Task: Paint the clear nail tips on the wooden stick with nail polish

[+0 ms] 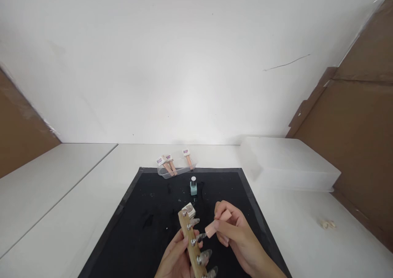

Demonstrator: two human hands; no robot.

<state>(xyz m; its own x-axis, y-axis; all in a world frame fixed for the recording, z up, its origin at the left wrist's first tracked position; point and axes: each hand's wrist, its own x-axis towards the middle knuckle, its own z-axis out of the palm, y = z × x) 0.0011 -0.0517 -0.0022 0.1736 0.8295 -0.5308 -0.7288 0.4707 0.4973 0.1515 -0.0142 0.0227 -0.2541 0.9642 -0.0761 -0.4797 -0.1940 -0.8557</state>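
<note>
Head view: on the black mat (153, 212), the left hand (176, 255) grips a wooden strip (193, 245) with clear nail tips; beside the strip, the right hand (235, 233) pinches a pink handle (218, 223). Beyond the mat are a white table (129, 157), a white wall (196, 73) and brown cardboard (365, 118).

The bottom edge cuts off the wooden bar (193, 251), the black mat (129, 245) and both forearms. The bar hides part of the left hand (176, 255) and of a white object (189, 209) at its far end. The print on the white labels (186, 152) is too small to read. The pale bits (328, 224) at right are too blurred to identify.
</note>
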